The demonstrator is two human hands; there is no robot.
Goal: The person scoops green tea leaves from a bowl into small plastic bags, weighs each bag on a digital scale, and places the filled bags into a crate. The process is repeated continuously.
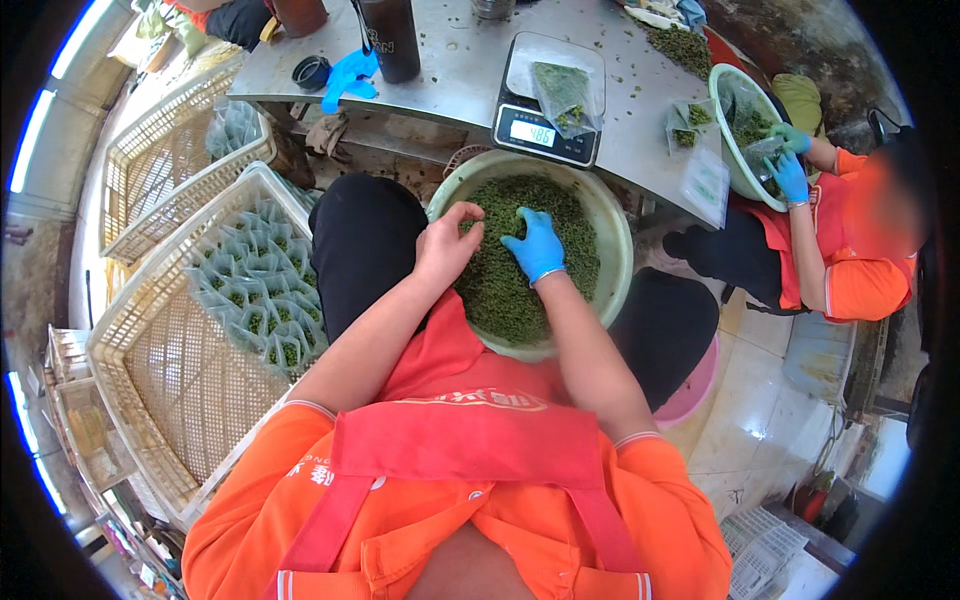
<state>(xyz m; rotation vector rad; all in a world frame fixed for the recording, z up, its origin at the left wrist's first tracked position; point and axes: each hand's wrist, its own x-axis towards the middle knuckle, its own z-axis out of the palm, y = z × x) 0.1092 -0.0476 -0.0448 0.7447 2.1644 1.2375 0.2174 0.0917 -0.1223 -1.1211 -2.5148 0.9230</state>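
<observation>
A pale green basin [612, 262] between my knees holds a heap of small green berries [520, 300], like green peppercorns. My left hand [448, 243], bare, hovers at the basin's left side with thumb and fingers apart and nothing visible in it. In a blue glove, my right hand [537, 246] reaches into the berries, thumb and fingers spread; its fingertips touch the heap. Just beyond the basin, a digital scale [545, 135] stands on the metal table, and a clear bag of green berries [563, 98] lies on its pan.
To my left, a plastic crate [165, 400] holds several filled clear bags [262, 290]; another crate [150, 165] stands behind. On the table [450, 100] are a blue glove [350, 80], a dark cup [390, 40] and small bags [690, 122]. A gloved co-worker [850, 230] handles berries in another basin [735, 165] at right.
</observation>
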